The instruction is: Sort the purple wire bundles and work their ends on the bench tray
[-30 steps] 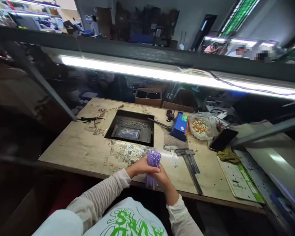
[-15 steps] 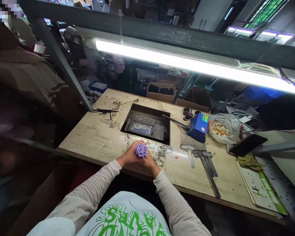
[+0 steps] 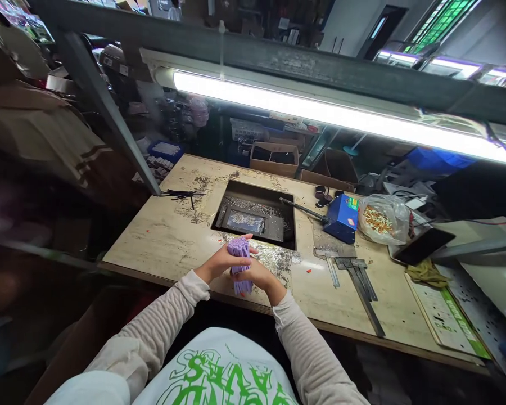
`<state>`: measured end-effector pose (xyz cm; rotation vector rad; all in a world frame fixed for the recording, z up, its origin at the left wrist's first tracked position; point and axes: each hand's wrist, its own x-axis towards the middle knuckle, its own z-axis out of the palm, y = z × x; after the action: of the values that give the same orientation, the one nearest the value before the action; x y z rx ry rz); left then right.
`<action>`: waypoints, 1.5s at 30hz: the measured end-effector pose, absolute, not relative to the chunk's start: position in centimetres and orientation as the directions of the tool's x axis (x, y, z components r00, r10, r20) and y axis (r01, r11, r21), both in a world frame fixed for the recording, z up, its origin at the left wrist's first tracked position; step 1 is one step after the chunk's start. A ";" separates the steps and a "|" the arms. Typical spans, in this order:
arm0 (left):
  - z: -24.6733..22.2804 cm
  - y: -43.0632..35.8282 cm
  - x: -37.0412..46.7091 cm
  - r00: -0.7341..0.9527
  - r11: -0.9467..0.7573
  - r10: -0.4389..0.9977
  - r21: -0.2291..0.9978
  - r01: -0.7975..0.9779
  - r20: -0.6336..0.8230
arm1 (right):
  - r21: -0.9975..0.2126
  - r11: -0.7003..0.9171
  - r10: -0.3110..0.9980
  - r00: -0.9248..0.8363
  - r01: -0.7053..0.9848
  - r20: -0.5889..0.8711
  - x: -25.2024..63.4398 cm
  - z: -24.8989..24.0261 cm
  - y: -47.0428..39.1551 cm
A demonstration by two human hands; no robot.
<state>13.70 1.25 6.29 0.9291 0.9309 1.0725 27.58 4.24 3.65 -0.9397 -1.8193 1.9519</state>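
A bundle of thin purple sticks (image 3: 238, 248) is held between both hands at the table's front edge, its cut ends facing up and away. My left hand (image 3: 217, 263) is wrapped round the upper left side of the bundle. Lower on the right side, my right hand (image 3: 259, 274) grips it, fingers closed across the front. Just beyond the hands is a recessed opening (image 3: 293, 225) in the tabletop, with a dark metal frame (image 3: 274, 227) and loose bits inside.
The wooden table (image 3: 147, 242) bears black strips (image 3: 181, 194) at the left. To the right are a blue box (image 3: 341, 218) with a rod, a plastic bag of small pieces (image 3: 382, 219), metal squares (image 3: 362, 287) and a phone (image 3: 424, 246). A lamp (image 3: 320, 107) crosses above.
The purple bundle has tipped so that its long side now shows, where only its ends showed before. My right hand has shifted across its front. The head view has moved slightly.
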 end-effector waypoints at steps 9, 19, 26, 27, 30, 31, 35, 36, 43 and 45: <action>7.6 0.7 11.5 -0.205 0.194 0.912 0.813 -0.549 -0.355 | -0.950 -0.055 0.634 -0.724 0.306 -0.270 24.3 4.9 4.5; 7.0 1.7 11.3 -0.623 -0.051 0.711 0.860 -0.508 -0.326 | -0.809 0.196 0.941 -0.338 0.554 -0.004 18.4 3.2 1.0; 7.9 -0.2 7.5 -0.167 0.127 0.965 0.918 -0.375 -0.202 | -0.983 -0.124 0.686 -0.704 0.134 -0.183 19.9 3.7 3.4; 7.9 -0.3 6.9 -0.056 0.184 0.974 0.906 -0.381 -0.222 | -0.972 -0.211 0.602 -0.769 0.105 -0.214 20.0 3.9 3.4; 7.6 -0.7 6.3 0.096 0.290 0.956 0.849 -0.442 -0.277 | -0.917 -0.387 0.415 -0.870 0.098 -0.268 20.0 4.0 3.3; 7.4 -0.7 6.5 0.063 0.287 0.954 0.836 -0.468 -0.293 | -0.903 -0.416 0.392 -0.875 0.107 -0.285 19.8 4.0 3.3; 6.4 -0.7 7.5 -0.137 0.234 0.924 0.812 -0.535 -0.356 | -0.906 -0.383 0.389 -0.859 0.178 -0.333 19.1 3.6 4.1; 6.1 -0.7 7.6 -0.160 0.224 0.918 0.808 -0.544 -0.362 | -0.925 -0.324 0.392 -0.862 0.198 -0.322 19.1 3.7 4.7; 5.3 0.1 6.2 -0.338 0.148 0.878 0.864 -0.481 -0.338 | -0.949 -0.013 0.624 -0.739 0.315 -0.254 20.3 5.0 7.1; 5.0 0.5 6.1 -0.427 0.120 0.859 0.921 -0.372 -0.284 | -0.952 -0.127 0.709 -0.645 0.278 -0.283 19.6 4.7 6.3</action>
<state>6.09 0.47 4.99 0.5229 1.3734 1.5235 19.63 6.32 4.75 -1.0994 -1.8185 1.8314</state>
